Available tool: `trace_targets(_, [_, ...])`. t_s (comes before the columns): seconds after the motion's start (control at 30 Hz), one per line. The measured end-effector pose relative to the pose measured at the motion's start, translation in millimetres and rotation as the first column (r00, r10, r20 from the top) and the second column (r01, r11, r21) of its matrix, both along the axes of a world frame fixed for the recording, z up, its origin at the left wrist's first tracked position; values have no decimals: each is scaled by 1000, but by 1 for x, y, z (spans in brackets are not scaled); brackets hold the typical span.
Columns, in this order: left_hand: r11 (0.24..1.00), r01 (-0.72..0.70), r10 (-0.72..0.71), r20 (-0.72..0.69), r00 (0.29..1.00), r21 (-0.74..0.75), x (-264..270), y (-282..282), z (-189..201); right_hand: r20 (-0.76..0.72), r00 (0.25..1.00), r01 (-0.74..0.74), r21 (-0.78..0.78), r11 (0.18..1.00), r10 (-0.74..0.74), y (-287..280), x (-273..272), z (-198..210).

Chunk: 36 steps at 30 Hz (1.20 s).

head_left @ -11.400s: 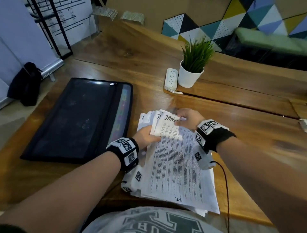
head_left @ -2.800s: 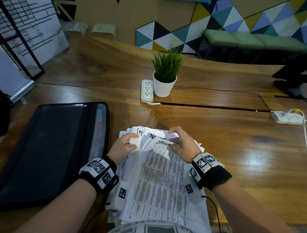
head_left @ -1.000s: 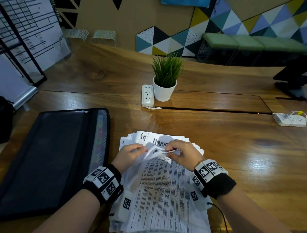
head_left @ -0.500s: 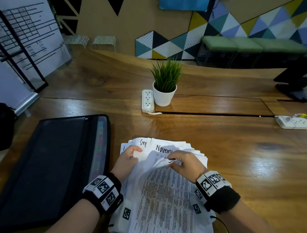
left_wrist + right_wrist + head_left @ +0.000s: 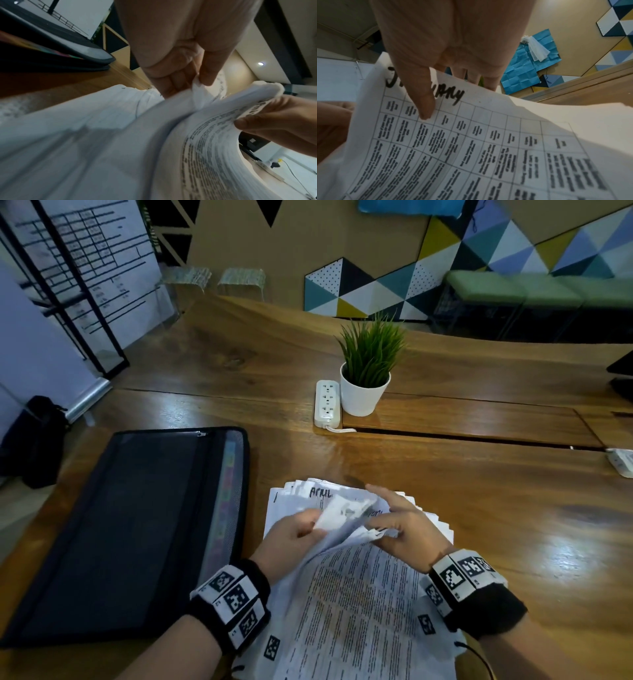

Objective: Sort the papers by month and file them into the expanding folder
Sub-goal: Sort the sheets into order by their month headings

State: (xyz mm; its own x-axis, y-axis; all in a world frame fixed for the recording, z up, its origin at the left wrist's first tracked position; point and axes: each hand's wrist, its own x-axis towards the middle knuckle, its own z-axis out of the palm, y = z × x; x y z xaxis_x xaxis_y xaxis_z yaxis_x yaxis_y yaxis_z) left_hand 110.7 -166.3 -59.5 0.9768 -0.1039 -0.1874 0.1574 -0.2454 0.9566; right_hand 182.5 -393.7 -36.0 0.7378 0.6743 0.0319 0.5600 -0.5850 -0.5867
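Note:
A thick stack of printed papers [image 5: 359, 604] lies on the wooden table [image 5: 479, 508] in front of me, its far ends fanned out. One fanned sheet reads April [image 5: 320, 493]. My left hand [image 5: 310, 525] pinches the lifted top corners of some upper sheets [image 5: 197, 88] between thumb and fingers. My right hand [image 5: 380, 515] holds the curled top edge of the sheet marked January [image 5: 471, 148], thumb [image 5: 423, 100] on its face and fingers behind. The black expanding folder [image 5: 130, 529] lies open to the left of the stack, with its coloured tabs [image 5: 227, 498] showing.
A potted green plant [image 5: 368, 378] and a white power strip [image 5: 327, 404] stand beyond the stack. Another white power strip [image 5: 621, 462] is at the right edge. A black bag [image 5: 37, 440] sits on the floor, far left.
The upper sheets' top edges have been lifted and curled toward me. A sheet marked April now shows where November showed. My left hand moved right onto the lifted corners.

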Motion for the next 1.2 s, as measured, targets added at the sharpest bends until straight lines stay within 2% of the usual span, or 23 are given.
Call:
trace_targets(0.1, [996, 84, -83, -43, 996, 13, -9, -1, -3, -7, 1000, -1, 61, 998, 1, 1, -1, -5])
trace_targets(0.2, [996, 79, -81, -66, 995, -37, -15, 3, -5, -17, 1000, 0, 63, 998, 1, -2, -4, -9])
trace_targets(0.27, [998, 0, -5, -68, 998, -66, -16, 5, -4, -29, 1000, 9, 61, 998, -8, -3, -6, -9])
trace_targets(0.3, [995, -81, 77, -60, 995, -61, -16, 6, -3, -34, 999, 14, 65, 998, -12, -3, -7, -9])
trace_targets(0.37, [962, -271, 270, -35, 962, -17, -10, 9, -6, -24, 1000, 15, 83, 996, -13, -2, -9, -9])
trace_targets(0.4, [949, -313, 314, -31, 949, 31, -6, 11, -9, -19, 1000, 14, 87, 996, -12, -1, -10, -9])
trace_targets(0.47, [950, -270, 280, -46, 959, 155, 0, 14, -16, -33, 999, 24, 83, 996, -22, 0, -12, -9])
trace_targets(0.53, [954, -207, 230, -87, 969, 216, 4, 12, -18, -59, 997, 47, 92, 995, -42, 1, -15, -7])
trace_targets(0.7, [937, -321, 332, -62, 941, 136, 11, 11, -10, -19, 998, 60, 67, 996, -59, 1, -15, -4])
trace_targets(0.77, [948, -314, 317, -90, 944, 44, 10, 10, -4, -14, 999, 49, 75, 996, -48, 0, -16, -4])
trace_targets(0.83, [971, -232, 223, -122, 967, -65, 7, 6, 3, -11, 999, 35, 94, 995, -34, 1, -17, -3])
trace_targets(0.93, [990, -48, 29, -140, 990, -135, 3, 2, 7, -13, 1000, 23, 105, 994, -22, 2, -19, -1])
trace_targets(1.07, [988, 17, -46, -187, 981, -156, 0, 4, 6, -1, 1000, 0, 43, 999, 0, 3, -20, 1])
trace_targets(1.13, [995, -48, 35, -142, 989, -86, 0, 4, 6, -29, 999, 25, -9, 1000, -25, 3, -19, 2])
trace_targets(1.2, [972, -234, 235, -56, 970, 32, 2, 6, 3, -29, 999, 36, -19, 999, -37, 3, -20, 3])
